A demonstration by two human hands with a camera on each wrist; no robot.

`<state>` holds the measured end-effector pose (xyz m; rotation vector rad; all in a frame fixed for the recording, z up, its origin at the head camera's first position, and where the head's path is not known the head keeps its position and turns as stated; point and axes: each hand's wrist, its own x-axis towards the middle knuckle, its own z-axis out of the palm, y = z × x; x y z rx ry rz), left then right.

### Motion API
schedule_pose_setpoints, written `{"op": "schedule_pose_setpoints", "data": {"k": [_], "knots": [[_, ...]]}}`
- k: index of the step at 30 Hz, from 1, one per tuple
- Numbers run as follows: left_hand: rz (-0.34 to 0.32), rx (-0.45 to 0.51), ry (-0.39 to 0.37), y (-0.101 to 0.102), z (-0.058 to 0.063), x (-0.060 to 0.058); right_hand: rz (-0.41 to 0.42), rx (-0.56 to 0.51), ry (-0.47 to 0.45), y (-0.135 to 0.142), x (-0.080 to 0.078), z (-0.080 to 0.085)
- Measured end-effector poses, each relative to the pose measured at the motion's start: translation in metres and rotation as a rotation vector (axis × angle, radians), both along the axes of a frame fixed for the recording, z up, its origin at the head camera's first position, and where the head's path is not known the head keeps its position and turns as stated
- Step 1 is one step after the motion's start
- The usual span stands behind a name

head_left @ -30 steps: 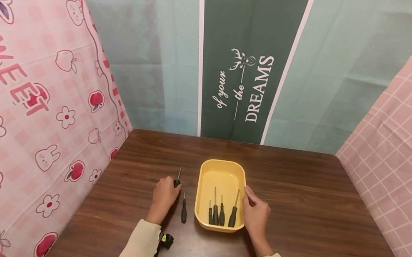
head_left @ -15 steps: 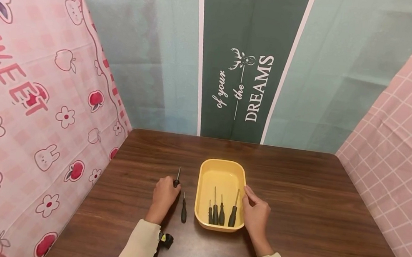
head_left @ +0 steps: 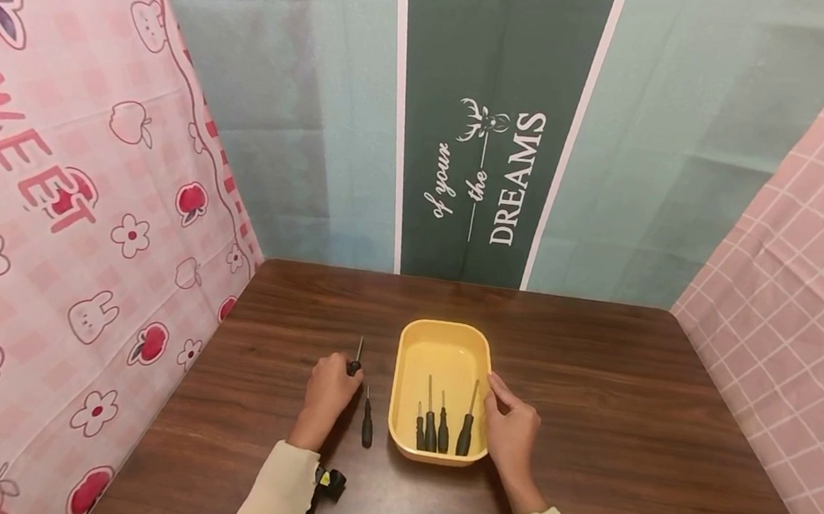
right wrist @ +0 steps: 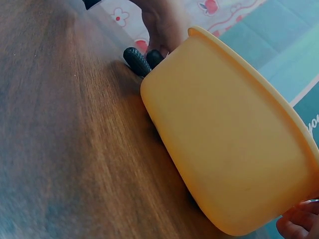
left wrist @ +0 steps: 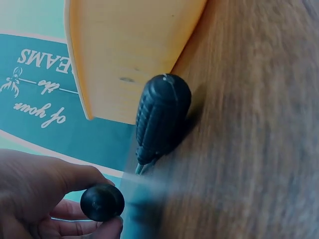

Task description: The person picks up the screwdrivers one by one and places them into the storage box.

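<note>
My left hand point(head_left: 328, 391) grips a black-handled screwdriver point(head_left: 354, 367) on the left of the table, its metal shaft pointing away. In the left wrist view the butt of that handle point(left wrist: 102, 202) shows between thumb and fingers. Just right of this hand a second black screwdriver point(head_left: 367, 428) lies on the table, its ribbed handle large in the left wrist view. A yellow tray point(head_left: 442, 357) stands in the middle, with several black screwdrivers point(head_left: 464, 436) at its near end. My right hand point(head_left: 513, 423) holds the tray's right wall; fingertips point(right wrist: 294, 226) show low in the right wrist view.
The brown wooden table point(head_left: 596, 368) reaches back to a blue-green cloth point(head_left: 642, 147) with lettering. A pink patterned cloth point(head_left: 155, 263) hangs on the left and a pink checked cloth point(head_left: 811, 332) on the right.
</note>
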<state>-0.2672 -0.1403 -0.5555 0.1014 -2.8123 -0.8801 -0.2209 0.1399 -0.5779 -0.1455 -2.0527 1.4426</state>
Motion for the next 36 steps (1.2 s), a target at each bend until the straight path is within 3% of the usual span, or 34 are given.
{"op": "schedule_pose_setpoints", "data": {"k": [14, 27, 36], "knots": [[-0.050, 0.021, 0.030, 0.005, 0.015, 0.001, -0.010, -0.019, 0.001, -0.002, 0.002, -0.001], [-0.090, 0.082, 0.001, 0.012, 0.030, 0.006, -0.011, -0.017, 0.009, -0.003, 0.002, -0.004], [-0.106, 0.080, 0.008, 0.014, 0.031, 0.008, -0.029, 0.029, -0.018, -0.003, 0.005, -0.001]]}}
